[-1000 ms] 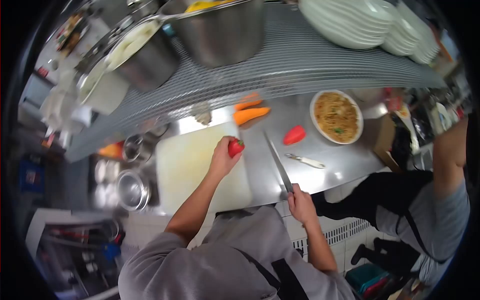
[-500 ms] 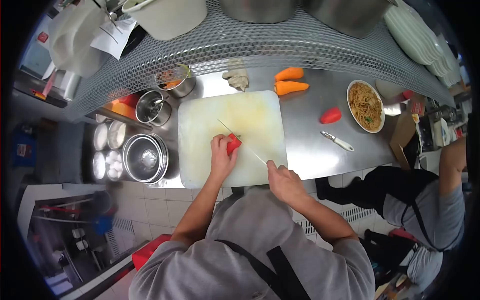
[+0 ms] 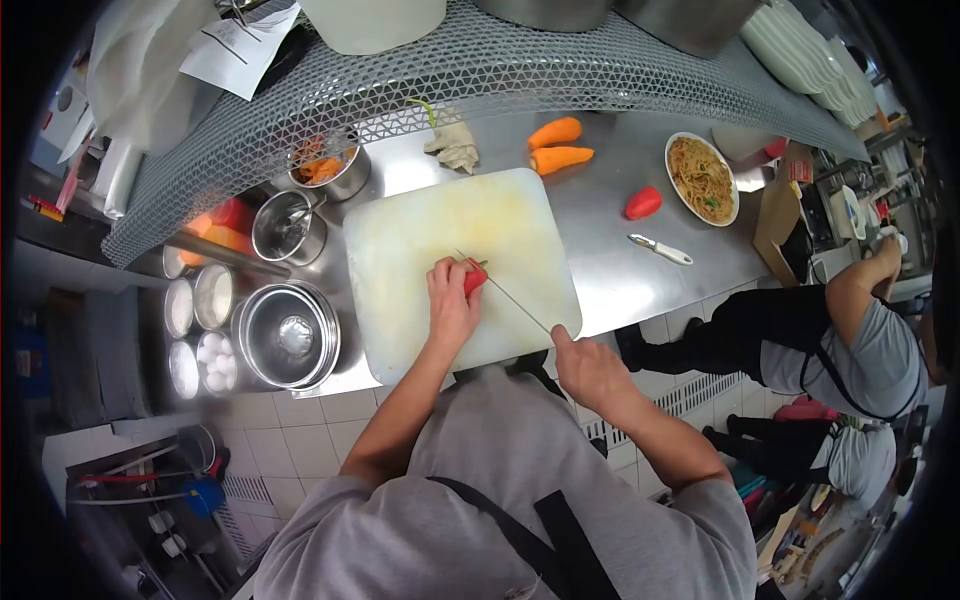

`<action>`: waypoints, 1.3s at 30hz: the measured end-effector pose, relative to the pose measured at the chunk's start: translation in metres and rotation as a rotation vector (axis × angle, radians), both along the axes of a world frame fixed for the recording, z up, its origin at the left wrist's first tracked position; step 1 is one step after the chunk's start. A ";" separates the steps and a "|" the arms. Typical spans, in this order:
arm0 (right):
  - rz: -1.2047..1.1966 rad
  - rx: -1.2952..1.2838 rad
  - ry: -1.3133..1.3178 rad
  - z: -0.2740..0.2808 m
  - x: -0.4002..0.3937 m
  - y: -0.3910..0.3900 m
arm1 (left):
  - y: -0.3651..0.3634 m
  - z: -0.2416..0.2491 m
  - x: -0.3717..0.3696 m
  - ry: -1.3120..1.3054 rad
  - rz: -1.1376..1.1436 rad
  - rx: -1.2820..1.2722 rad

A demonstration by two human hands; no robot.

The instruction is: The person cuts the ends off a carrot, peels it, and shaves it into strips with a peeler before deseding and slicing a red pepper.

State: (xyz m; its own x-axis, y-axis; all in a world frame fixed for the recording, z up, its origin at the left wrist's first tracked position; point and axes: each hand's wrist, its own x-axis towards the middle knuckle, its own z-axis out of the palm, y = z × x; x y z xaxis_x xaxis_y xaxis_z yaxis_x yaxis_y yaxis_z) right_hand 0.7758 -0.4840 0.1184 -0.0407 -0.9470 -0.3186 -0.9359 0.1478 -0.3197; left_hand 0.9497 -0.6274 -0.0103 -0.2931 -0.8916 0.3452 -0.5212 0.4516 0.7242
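On the white cutting board (image 3: 405, 240), my left hand (image 3: 453, 300) is closed around a red bell pepper (image 3: 475, 281), its green stem end pointing away from me. My right hand (image 3: 596, 375) grips a long thin knife (image 3: 518, 304) by its handle, near the board's front right corner. The blade runs diagonally over the board, against the right side of the pepper, and its tip reaches past the stem end. My left fingers are right beside the blade.
Right of the board lie two carrots (image 3: 560, 159), another red piece (image 3: 643, 203), a peeler (image 3: 661, 250) and a plate of noodles (image 3: 703, 181). Metal bowls (image 3: 287, 335) and pots (image 3: 288, 227) stand left. A mesh shelf (image 3: 420, 75) overhangs the back; a co-worker (image 3: 840, 340) stands at right.
The knife has drawn back toward me, so less blade extends past the pepper. My head view has shifted and turned slightly. The co-worker's arm has changed position.
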 end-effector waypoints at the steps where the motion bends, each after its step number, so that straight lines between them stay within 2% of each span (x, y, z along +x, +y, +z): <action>1: 0.001 0.027 -0.002 -0.001 -0.001 -0.003 | 0.000 0.000 0.000 -0.001 -0.002 0.006; 5: 0.005 0.110 -0.039 -0.029 0.001 -0.030 | -0.005 0.000 0.004 -0.015 -0.016 0.017; 7: -0.011 0.121 -0.089 -0.069 0.002 -0.037 | -0.013 0.000 0.007 0.001 0.001 0.017; 10: -0.019 0.139 -0.114 -0.067 0.003 -0.055 | -0.024 0.002 0.016 -0.068 0.001 0.002; 12: -0.042 0.132 -0.119 -0.045 0.007 -0.051 | -0.029 0.002 0.020 -0.075 -0.099 -0.003; 15: -0.029 0.258 -0.107 -0.020 0.005 -0.051 | -0.020 0.000 0.017 -0.024 -0.099 -0.003; 17: -0.024 0.247 -0.125 -0.027 0.010 -0.051 | -0.020 -0.004 0.016 -0.024 -0.115 -0.005; 19: -0.048 0.169 -0.170 -0.078 0.020 -0.059 | -0.016 -0.007 0.018 -0.019 -0.113 0.001; 21: -0.060 0.070 -0.215 -0.087 0.023 -0.067 | -0.022 -0.006 0.020 -0.069 -0.118 0.022; 25: -0.090 0.115 -0.259 -0.104 0.014 -0.067 | -0.025 -0.001 0.022 -0.047 -0.067 0.047; 27: -0.070 0.121 -0.285 -0.109 -0.002 -0.059 | -0.030 0.011 0.026 -0.177 -0.036 0.208; 28: -0.123 0.126 -0.362 -0.108 -0.012 -0.053 | -0.031 0.019 0.028 -0.174 -0.029 0.204; 29: -0.174 0.130 -0.438 -0.104 -0.017 -0.052 | -0.033 0.033 0.031 0.024 -0.017 0.326; 30: -0.326 0.278 -0.566 -0.062 -0.012 -0.048 | -0.033 0.040 0.034 0.221 -0.006 0.448; 31: -0.319 0.280 -0.569 -0.065 -0.013 -0.042 | -0.031 0.037 0.040 0.219 0.002 0.447; 33: -0.134 0.045 -0.347 -0.074 -0.014 -0.016 | -0.015 0.028 0.053 0.086 0.024 0.181; 34: -0.133 0.050 -0.349 -0.076 -0.010 -0.007 | -0.001 0.024 0.055 0.114 0.091 0.221; 36: 0.051 0.002 -0.190 -0.063 -0.003 0.005 | 0.019 0.013 0.063 0.068 0.155 0.222; 37: 0.039 0.007 -0.192 -0.052 0.002 0.008 | 0.025 0.006 0.066 0.021 0.218 0.224; 39: 0.081 0.244 -0.125 -0.023 0.014 0.012 | 0.037 0.005 0.065 0.038 0.237 0.247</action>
